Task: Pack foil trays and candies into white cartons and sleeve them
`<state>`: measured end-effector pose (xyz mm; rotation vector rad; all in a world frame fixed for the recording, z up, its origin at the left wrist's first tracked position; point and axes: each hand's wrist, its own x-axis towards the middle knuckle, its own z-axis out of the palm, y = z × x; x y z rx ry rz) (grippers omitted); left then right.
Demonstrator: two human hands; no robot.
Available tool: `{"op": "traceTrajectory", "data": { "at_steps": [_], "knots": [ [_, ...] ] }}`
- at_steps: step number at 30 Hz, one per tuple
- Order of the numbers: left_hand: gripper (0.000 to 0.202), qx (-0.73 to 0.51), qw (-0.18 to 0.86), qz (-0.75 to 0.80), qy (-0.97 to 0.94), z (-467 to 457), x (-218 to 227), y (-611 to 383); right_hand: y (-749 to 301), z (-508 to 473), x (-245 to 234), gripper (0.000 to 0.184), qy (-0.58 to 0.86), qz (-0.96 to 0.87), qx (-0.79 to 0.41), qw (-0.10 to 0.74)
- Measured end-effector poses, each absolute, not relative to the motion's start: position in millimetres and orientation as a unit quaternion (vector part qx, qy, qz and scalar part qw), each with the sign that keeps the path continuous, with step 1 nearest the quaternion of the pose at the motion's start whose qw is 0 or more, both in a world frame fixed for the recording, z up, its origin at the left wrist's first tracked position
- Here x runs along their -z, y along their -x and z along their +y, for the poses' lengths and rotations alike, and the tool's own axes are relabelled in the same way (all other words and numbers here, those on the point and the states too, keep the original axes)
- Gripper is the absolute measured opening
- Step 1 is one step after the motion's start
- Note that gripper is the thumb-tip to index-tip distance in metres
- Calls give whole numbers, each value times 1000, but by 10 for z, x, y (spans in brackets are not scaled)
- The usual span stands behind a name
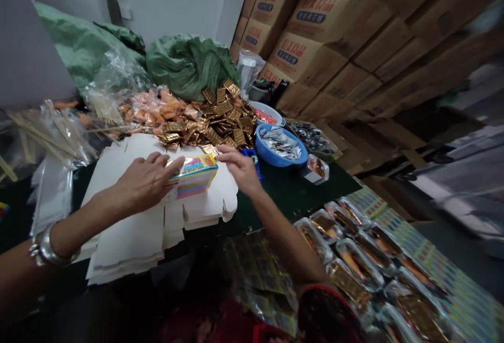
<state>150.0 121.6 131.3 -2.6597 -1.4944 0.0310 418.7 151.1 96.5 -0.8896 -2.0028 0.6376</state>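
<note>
Touching a small printed carton (192,176) on stacked white card blanks (126,243), the left hand (144,184) and right hand (239,168) were part-open at its opposite ends, grip unclear; the light, stiff card seemed best held by those edges.

- stacked cardboard cartons (311,33) beyond the tabletop's far right edge
- green tarpaulin (189,67) behind the far edge
- heaped gold foil sachets (220,117) near the far edge
- blue basin (275,156) holding silver sachets (280,143)
- foil-wrapped trays (346,248) at the near right corner
</note>
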Motion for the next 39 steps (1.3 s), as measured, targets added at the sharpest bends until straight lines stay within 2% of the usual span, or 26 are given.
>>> {"op": "traceTrajectory", "data": {
  "at_steps": [2,4,7,9,12,15,17,19,21,25,28,29,33,36,39],
  "knots": [
    [47,9,49,-459,887,1245,-1277,-1522,-4057,1488,-745,46,332,-761,-257,495],
    [49,21,54,-441,895,1265,-1245,-1541,-3916,1452,-579,52,302,-756,-240,529],
    [59,7,73,-424,903,1272,-1233,-1546,-3827,1417,-514,53,260,-771,-221,538],
    [60,-14,84,-414,906,1276,-1247,-1528,-3931,1394,-549,52,257,-789,-215,515],
    [54,-19,92,-407,909,1312,-1253,-1479,-4348,1310,-538,51,353,-747,-184,532],
    [53,11,96,-396,913,1358,-1212,-1431,-4867,1233,-366,54,576,-530,-117,611],
    [53,30,91,-391,916,1378,-1180,-1412,-5109,1262,-220,65,690,-438,-102,568],
    [53,40,85,-386,918,1389,-1160,-1405,-5231,1356,-119,79,745,-450,-121,476],
    [53,52,86,-380,919,1396,-1151,-1405,-5296,1466,-107,83,760,-483,-151,408],
    [54,67,96,-368,923,1409,-1132,-1397,-5521,1616,-312,77,753,-484,-243,373],
    [54,80,105,-360,924,1425,-1101,-1378,-5727,1711,-503,43,753,-460,-317,347],
    [54,88,108,-356,924,1431,-1091,-1373,-5769,1750,-552,38,754,-443,-345,340],
    [54,113,110,-340,927,1446,-1064,-1368,-5784,1905,-654,48,751,-330,-435,371],
    [54,120,105,-344,925,1449,-1067,-1374,-5736,1913,-654,51,733,-294,-442,426],
    [55,115,93,-351,925,1447,-1077,-1378,-5708,1769,-593,44,697,-293,-431,493]
  ]
}}
